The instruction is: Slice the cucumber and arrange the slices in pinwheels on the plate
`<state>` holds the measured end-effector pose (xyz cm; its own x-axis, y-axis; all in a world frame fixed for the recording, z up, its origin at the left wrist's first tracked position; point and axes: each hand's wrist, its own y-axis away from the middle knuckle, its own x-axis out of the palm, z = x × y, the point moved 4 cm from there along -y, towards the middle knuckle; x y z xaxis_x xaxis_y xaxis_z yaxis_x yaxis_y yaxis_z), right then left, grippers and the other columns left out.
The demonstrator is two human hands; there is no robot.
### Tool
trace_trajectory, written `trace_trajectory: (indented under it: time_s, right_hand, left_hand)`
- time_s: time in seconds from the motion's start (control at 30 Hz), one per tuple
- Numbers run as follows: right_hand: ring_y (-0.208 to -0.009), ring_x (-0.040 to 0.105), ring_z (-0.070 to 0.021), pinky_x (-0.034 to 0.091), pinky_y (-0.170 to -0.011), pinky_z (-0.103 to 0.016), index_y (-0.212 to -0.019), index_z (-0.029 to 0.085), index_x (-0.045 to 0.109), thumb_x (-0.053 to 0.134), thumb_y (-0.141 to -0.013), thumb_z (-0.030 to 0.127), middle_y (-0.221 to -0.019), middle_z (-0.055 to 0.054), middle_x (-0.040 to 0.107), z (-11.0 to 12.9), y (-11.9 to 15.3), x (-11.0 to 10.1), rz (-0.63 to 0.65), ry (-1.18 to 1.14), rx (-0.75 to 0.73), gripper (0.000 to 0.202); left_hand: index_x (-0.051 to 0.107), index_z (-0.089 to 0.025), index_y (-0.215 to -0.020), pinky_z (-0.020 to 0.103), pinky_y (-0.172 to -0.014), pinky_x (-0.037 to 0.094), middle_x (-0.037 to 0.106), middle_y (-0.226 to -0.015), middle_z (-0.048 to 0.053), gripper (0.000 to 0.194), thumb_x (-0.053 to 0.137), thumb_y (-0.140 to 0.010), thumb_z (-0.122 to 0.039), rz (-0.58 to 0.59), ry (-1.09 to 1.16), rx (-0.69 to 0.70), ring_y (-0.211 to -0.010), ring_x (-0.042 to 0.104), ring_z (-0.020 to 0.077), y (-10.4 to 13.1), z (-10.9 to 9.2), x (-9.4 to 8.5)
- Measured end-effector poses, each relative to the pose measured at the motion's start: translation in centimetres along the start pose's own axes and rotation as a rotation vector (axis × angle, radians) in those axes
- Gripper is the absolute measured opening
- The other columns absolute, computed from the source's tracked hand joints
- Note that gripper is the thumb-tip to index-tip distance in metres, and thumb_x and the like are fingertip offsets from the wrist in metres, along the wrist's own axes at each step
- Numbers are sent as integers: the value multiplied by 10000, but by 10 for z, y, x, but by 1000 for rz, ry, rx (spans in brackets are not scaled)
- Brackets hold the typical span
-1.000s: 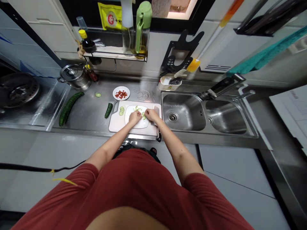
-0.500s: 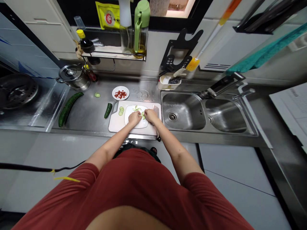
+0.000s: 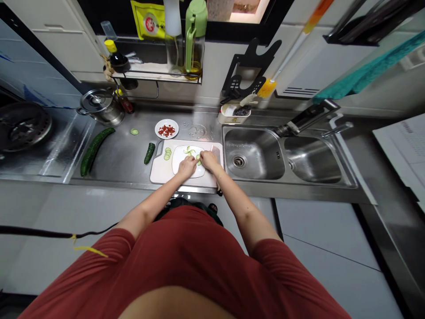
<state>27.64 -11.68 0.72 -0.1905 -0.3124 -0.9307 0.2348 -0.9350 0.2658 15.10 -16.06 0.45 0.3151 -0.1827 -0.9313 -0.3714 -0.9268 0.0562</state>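
Both hands meet over a white plate [image 3: 179, 169], which lies on a pale cutting board [image 3: 158, 176]. My left hand [image 3: 187, 167] is closed, fingertips together and reaching toward the right hand. My right hand [image 3: 209, 160] pinches at some cucumber slices [image 3: 198, 162] on the plate's right side. What sits between the left fingertips is too small to make out. Curved cucumber slices [image 3: 189, 151] form an arrangement at the plate's far side. More round slices [image 3: 167, 154] rest on the board's left part. A knife blade [image 3: 216, 152] lies flat along the board's right edge.
Left of the board are a cut cucumber piece [image 3: 149, 153], a long cucumber [image 3: 94, 149] and a single slice [image 3: 134, 131]. Behind stands a small plate [image 3: 160, 124] of chopped red pieces. A lidded pot [image 3: 102, 108] is far left; the sink [image 3: 254, 150] adjoins the right.
My left hand has shifted slightly right, its fingers now reaching the right hand's fingertips. Another slice shows among the curved ones at the plate's far side. My right hand stays nearly still.
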Motion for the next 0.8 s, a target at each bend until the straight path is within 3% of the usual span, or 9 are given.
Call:
trace_trajectory:
  time_s: [0.47,0.67,0.8]
  right_hand:
    - [-1001,581,-225,408,-826,-286,-1056,181,651,455,-931,227,-1086,-122,652,-4,1,3,-53,-76,2,237]
    - [-965,601,-224,420,-794,-279,-1079,189,640,437,-925,218,-1072,-109,659,-19,8,-3,-124,-172,144,257]
    - [-946,611,-233,426,-770,-285,-1062,195,637,475,-915,255,-1044,-108,661,-24,12,-3,-94,-177,207,227]
  left_hand:
    - [649,-215,-1155,309,-770,422,566,-1088,113,352,406,-906,-167,33,-111,60,-1064,478,241,-3,-2,2]
    - [675,-216,-1105,327,-791,429,564,-1098,124,337,398,-914,-183,60,-108,54,-1080,476,249,-6,-3,0]
    - [684,-207,-1075,333,-801,441,561,-1110,127,325,401,-917,-186,58,-116,66,-1090,472,251,-8,-5,-3]
